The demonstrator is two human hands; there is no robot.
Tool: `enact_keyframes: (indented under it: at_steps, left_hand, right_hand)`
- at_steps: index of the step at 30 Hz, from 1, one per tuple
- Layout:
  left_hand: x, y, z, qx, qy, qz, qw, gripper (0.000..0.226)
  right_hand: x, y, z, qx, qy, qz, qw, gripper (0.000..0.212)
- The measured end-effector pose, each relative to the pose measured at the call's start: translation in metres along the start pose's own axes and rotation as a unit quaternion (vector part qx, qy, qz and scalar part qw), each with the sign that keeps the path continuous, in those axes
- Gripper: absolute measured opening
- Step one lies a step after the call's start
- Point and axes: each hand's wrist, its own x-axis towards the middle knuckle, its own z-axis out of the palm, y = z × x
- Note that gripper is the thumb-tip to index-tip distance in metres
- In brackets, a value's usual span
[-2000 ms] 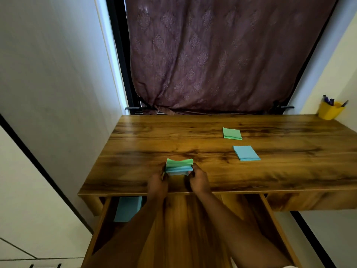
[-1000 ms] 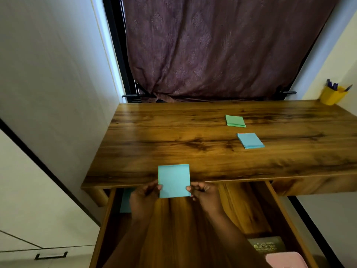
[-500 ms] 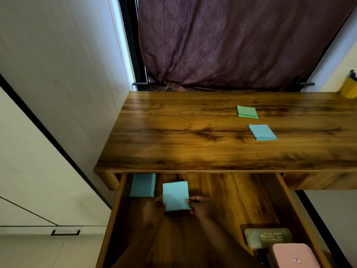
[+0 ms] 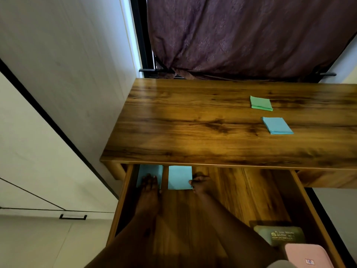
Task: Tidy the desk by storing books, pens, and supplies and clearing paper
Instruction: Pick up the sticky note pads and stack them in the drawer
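An open wooden drawer (image 4: 241,192) sits under the desk top (image 4: 193,122). Two blue note pads lie at its back left. My left hand (image 4: 148,185) rests flat, fingers out, on the left blue pad (image 4: 149,172). My right hand (image 4: 201,183) pinches the lower right corner of the second blue pad (image 4: 179,177), which lies on the drawer floor. On the desk top to the right are a green note pad (image 4: 260,103) and another blue note pad (image 4: 277,125).
A dark green box (image 4: 280,235) and a pink case (image 4: 307,256) lie in the drawer's front right corner. A white cabinet with a black handle (image 4: 73,217) stands to the left. A purple curtain (image 4: 241,35) hangs behind the desk.
Both hands carried the pad stack from the desk's front edge down into the drawer and set it beside the left blue pad. My left hand has shifted onto the left pad.
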Motion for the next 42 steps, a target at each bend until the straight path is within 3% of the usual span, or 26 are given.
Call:
enact_keyframes:
  at_steps: [7, 10, 13, 16, 18, 25, 30, 32, 37, 42]
  left_hand:
    - [0.003, -0.029, 0.025, -0.008, 0.014, 0.090, 0.996, 0.077]
    - [0.009, -0.038, 0.032, 0.008, -0.001, 0.080, 0.997, 0.057]
    - [0.004, -0.033, 0.026, 0.017, 0.013, 0.076, 0.997, 0.061]
    - [0.003, -0.032, 0.025, 0.021, 0.023, 0.066, 0.997, 0.081]
    - [0.000, -0.032, 0.024, 0.045, 0.016, 0.071, 0.996, 0.069]
    - [0.001, -0.037, 0.025, 0.084, 0.036, 0.084, 0.992, 0.065]
    - [-0.005, -0.036, 0.021, 0.047, 0.025, 0.101, 0.993, 0.088]
    - [-0.015, -0.026, 0.010, 0.018, 0.016, 0.120, 0.992, 0.093]
    - [-0.030, 0.021, -0.016, 0.076, 0.073, 0.170, 0.980, 0.074]
    - [-0.001, 0.116, -0.040, 0.043, 0.101, 0.260, 0.959, 0.058]
  right_hand:
    - [-0.003, -0.012, 0.007, -0.046, 0.010, -0.043, 0.998, 0.022]
    - [-0.002, -0.014, 0.010, -0.075, 0.011, -0.056, 0.995, 0.033]
    - [0.001, -0.016, 0.012, -0.104, 0.011, -0.068, 0.992, 0.040]
    - [-0.001, -0.020, 0.013, -0.114, 0.004, -0.060, 0.992, 0.029]
    - [-0.003, -0.021, 0.013, -0.119, 0.002, -0.057, 0.991, 0.015]
    - [-0.004, -0.018, 0.015, -0.136, 0.000, -0.061, 0.989, 0.020]
    - [-0.015, -0.024, 0.002, -0.178, -0.012, -0.097, 0.979, 0.026]
    - [-0.030, -0.026, -0.012, -0.209, 0.001, -0.139, 0.968, 0.028]
    - [-0.058, -0.018, -0.067, -0.153, 0.056, -0.219, 0.962, 0.021]
    - [-0.048, -0.043, -0.135, -0.109, 0.173, -0.278, 0.939, 0.016]
